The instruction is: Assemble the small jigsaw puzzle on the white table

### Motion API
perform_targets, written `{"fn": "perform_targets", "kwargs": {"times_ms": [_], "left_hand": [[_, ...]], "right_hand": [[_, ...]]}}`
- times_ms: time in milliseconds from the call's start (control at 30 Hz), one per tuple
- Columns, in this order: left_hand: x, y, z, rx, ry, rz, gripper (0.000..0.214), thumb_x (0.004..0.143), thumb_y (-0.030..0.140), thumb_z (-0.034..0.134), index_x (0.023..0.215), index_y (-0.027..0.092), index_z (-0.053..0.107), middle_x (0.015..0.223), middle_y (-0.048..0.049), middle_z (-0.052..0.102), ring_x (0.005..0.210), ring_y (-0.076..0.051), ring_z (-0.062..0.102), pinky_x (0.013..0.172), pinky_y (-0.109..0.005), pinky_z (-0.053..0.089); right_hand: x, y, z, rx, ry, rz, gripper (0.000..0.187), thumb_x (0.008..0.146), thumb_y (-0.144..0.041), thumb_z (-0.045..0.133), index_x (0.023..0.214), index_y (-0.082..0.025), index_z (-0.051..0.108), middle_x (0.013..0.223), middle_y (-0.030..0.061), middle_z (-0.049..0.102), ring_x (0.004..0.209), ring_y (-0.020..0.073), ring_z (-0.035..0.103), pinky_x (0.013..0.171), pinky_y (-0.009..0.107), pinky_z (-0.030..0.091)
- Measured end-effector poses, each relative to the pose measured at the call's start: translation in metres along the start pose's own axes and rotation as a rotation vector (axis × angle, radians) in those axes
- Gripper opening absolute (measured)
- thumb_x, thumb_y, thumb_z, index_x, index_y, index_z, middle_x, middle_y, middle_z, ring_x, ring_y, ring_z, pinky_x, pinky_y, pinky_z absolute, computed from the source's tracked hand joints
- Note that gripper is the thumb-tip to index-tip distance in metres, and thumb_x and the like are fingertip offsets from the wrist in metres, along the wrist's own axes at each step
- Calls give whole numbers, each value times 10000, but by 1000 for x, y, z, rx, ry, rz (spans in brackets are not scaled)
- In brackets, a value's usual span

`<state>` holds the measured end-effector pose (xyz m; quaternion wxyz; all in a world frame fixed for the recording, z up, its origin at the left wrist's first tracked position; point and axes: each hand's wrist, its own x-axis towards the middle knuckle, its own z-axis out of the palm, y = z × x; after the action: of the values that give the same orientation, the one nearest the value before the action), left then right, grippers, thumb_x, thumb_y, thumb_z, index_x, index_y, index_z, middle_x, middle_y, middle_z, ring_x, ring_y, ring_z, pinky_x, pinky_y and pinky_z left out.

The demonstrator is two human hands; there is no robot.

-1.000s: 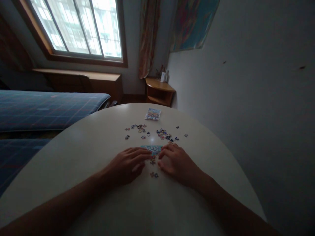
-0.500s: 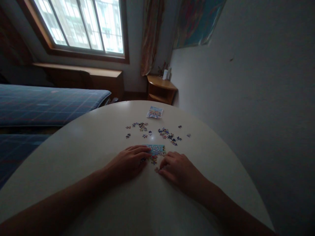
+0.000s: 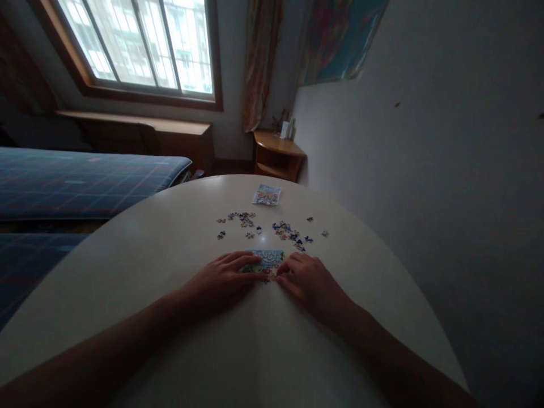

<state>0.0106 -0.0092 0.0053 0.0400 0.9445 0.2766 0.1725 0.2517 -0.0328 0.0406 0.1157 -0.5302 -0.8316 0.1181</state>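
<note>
A partly joined jigsaw puzzle (image 3: 269, 258), mostly light blue with a mixed-colour lower part, lies flat on the white round table (image 3: 170, 238). My left hand (image 3: 227, 275) rests over the puzzle's left side, fingers stretched out and the thumb along its lower part. At the lower right edge, my right hand (image 3: 310, 286) pinches a small puzzle piece (image 3: 273, 277) against the joined part. Its fingertips partly hide that piece, so I cannot tell whether it is locked in. The puzzle's left end is hidden under my left fingers.
Loose puzzle pieces lie beyond my hands in a left cluster (image 3: 245, 219) and a right cluster (image 3: 287, 230), with several strays around them. Farther back on the table is a picture packet (image 3: 267, 195). A bed (image 3: 85, 181) stands left, a wall (image 3: 425, 170) right.
My right hand has moved up and slightly left, bringing the pinched puzzle piece from below the puzzle to its lower right edge. My left thumb has shifted right across the lower part.
</note>
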Motion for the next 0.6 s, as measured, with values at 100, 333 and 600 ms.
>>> {"fn": "perform_targets", "kwargs": {"times_ms": [100,333,600], "left_hand": [[0,0,0,2,11,5,425,955,163,535,1325,366,580,1410,-66,548,1272,-280,536,1007,-514,500],[1,0,2,-13,28,6,427,946,152,554,1316,363,588,1397,-64,558,1274,-275,533,1010,-510,500],[0,0,1,-17,43,9,502,932,123,558,1360,384,540,1398,-59,554,1260,-267,540,1002,-507,508]], "right_hand": [[0,-1,0,-4,20,-23,53,880,-224,663,911,-209,703,938,53,691,925,218,632,813,359,431],[-1,-2,2,-19,25,-31,66,880,-238,670,928,-211,706,952,56,694,930,224,635,802,363,417],[-3,-3,5,-41,68,-164,100,914,-202,628,930,-235,721,973,53,704,919,209,626,797,353,413]]}}
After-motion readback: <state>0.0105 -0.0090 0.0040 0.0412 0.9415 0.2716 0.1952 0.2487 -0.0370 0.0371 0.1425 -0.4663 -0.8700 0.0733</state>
